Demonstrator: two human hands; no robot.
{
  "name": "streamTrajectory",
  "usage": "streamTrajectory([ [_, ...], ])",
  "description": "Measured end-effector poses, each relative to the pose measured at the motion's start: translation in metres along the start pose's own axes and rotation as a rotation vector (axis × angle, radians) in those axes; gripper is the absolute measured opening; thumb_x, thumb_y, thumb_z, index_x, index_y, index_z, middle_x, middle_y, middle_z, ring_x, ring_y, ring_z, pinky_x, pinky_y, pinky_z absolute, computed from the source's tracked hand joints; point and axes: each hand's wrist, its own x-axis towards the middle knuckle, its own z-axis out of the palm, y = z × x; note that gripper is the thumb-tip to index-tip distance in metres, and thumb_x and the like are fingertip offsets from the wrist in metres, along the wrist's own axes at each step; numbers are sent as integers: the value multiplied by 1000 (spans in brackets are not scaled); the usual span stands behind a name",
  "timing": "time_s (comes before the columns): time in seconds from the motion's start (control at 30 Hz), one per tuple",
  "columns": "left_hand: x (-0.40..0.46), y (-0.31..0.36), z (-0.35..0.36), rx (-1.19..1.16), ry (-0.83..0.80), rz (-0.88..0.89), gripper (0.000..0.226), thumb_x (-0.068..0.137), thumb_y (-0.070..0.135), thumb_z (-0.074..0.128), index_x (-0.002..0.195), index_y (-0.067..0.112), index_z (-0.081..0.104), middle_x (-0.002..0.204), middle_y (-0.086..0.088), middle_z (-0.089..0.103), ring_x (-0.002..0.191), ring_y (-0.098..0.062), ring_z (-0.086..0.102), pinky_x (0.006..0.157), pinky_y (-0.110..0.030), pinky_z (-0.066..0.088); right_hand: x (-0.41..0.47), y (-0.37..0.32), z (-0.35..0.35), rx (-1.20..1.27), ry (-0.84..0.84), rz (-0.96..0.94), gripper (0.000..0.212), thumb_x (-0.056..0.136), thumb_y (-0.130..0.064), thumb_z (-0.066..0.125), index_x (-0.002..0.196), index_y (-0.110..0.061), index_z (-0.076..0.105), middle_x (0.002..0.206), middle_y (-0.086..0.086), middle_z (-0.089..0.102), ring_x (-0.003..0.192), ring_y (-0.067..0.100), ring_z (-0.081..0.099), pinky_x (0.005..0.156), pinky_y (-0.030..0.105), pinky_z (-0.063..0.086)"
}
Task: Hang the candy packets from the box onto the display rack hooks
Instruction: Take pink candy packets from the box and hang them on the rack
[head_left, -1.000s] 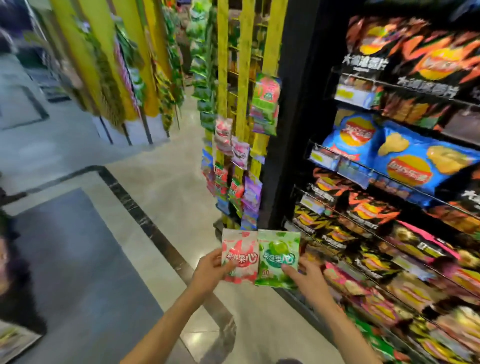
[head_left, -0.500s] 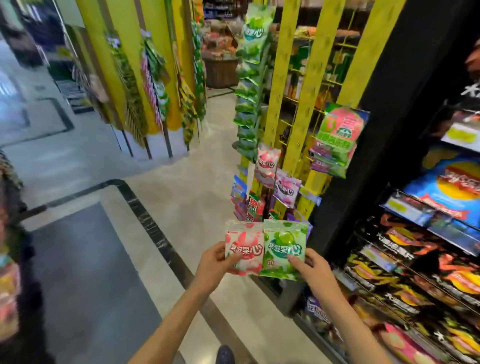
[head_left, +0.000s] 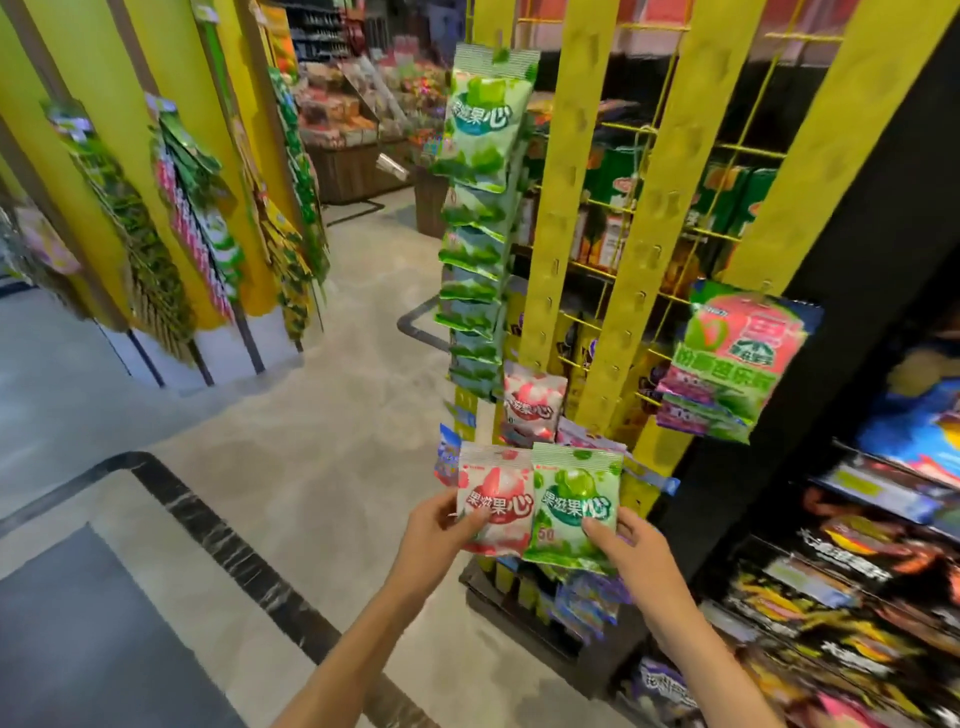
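Observation:
My left hand (head_left: 434, 530) pinches a red-and-white candy packet (head_left: 496, 499) by its left edge. Beside it, my right hand (head_left: 631, 548) pinches a green candy packet (head_left: 574, 501) at its lower right corner. Both packets are held upright, side by side, low in front of the yellow display rack (head_left: 652, 208). On the rack's left strip hangs a column of green packets (head_left: 480, 218), with a red-and-white packet (head_left: 532, 405) below them. A larger pink-and-green packet (head_left: 737, 358) hangs from the right strip. No box is in view.
Black snack shelves (head_left: 857, 545) with chip bags fill the right side. More yellow racks (head_left: 171, 218) with hanging packets stand at the left, across a beige tiled aisle (head_left: 291, 415). A dark mat (head_left: 78, 623) lies at the lower left.
I have come closer to the yellow rack and the view has tilted up; the rack now fills the upper right. Both hands keep holding the two packets side by side.

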Motion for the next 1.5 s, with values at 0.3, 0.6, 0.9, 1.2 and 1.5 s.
streamTrajectory([
  [0.3,112,17,-9,-36,-234,-3,25,95,18,71,119,12,70,105,1,79,102,-18,75,90,-38,60,24,-19,25,38,317,-9,35,93,-34,73,126,-23,66,124,-11,69,116,5,63,97,31,52],
  [0.6,197,62,-1,-97,-351,93,22,96,26,71,115,14,71,106,-2,78,101,-19,74,89,-40,60,10,-27,62,61,559,-30,26,95,-30,70,121,-27,68,114,-18,75,111,-1,66,93,24,51],
  [0.9,225,48,5,-110,-356,28,21,96,22,71,114,11,69,104,-3,78,96,-18,76,83,-36,62,-2,-16,82,113,645,15,21,95,-24,70,116,-21,70,109,-10,78,106,9,72,102,42,53],
  [1.2,227,39,2,64,-335,108,16,98,26,68,112,17,69,100,5,77,91,-9,73,74,-24,57,8,-25,84,83,602,25,24,93,-34,71,116,-26,70,111,-15,76,112,10,68,105,39,50],
  [1.5,228,13,-21,136,-284,78,38,95,30,72,129,14,66,117,4,71,108,-8,66,84,-19,52,25,-33,83,8,543,48,29,91,-40,72,117,-29,69,114,-17,75,115,10,66,107,47,50],
])
